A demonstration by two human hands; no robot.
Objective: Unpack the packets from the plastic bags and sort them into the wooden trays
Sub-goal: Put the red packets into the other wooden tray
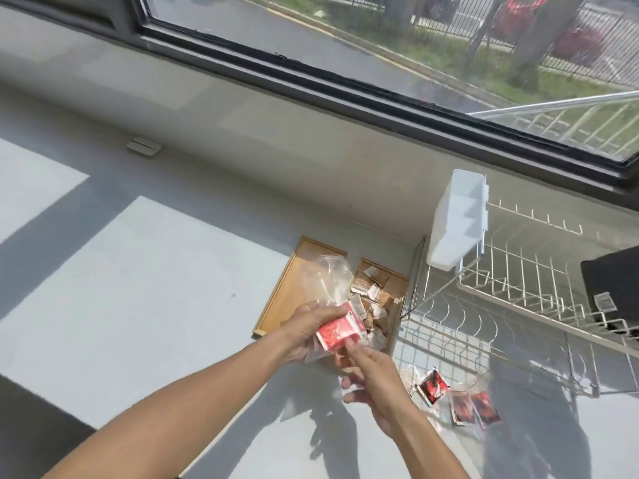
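Observation:
My left hand (304, 331) grips a clear plastic bag (326, 281) with a stack of red packets (340, 333) in it, held above the trays. My right hand (375, 385) touches the lower edge of the red stack with its fingertips. Two wooden trays lie side by side on the grey counter: the left tray (294, 288) shows bare wood, the right tray (383, 292) holds several brown and white packets. More red and black packets in clear bags (456, 395) lie on the counter to the right of my hands.
A white wire dish rack (518, 288) stands at the right with a white plastic caddy (456, 219) hung on its end. A black object (612, 288) sits in the rack. A window runs along the back above the sill.

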